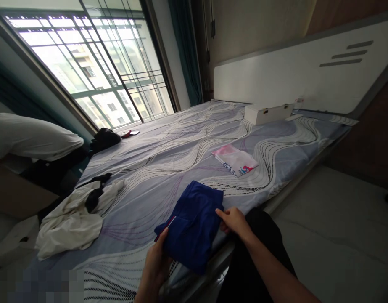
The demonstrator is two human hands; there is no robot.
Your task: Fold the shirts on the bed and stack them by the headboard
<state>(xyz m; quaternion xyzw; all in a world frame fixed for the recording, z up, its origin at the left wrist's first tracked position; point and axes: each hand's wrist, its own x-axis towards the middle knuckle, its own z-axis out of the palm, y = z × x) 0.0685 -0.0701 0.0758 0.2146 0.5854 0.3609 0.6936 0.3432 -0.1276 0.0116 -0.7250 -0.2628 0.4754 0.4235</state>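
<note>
As the left hand (156, 256) and right hand (235, 219) pinch opposite edges of blue clothing (194, 229), fingers (220, 213) closed, folding appears underway, likely calling next for alignment.

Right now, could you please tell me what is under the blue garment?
Patterned bedsheet shows beside the blue garment; fingers of the left hand and right hand curl beneath its edges. Whatever lies beneath its middle is hidden by the cloth.
</note>
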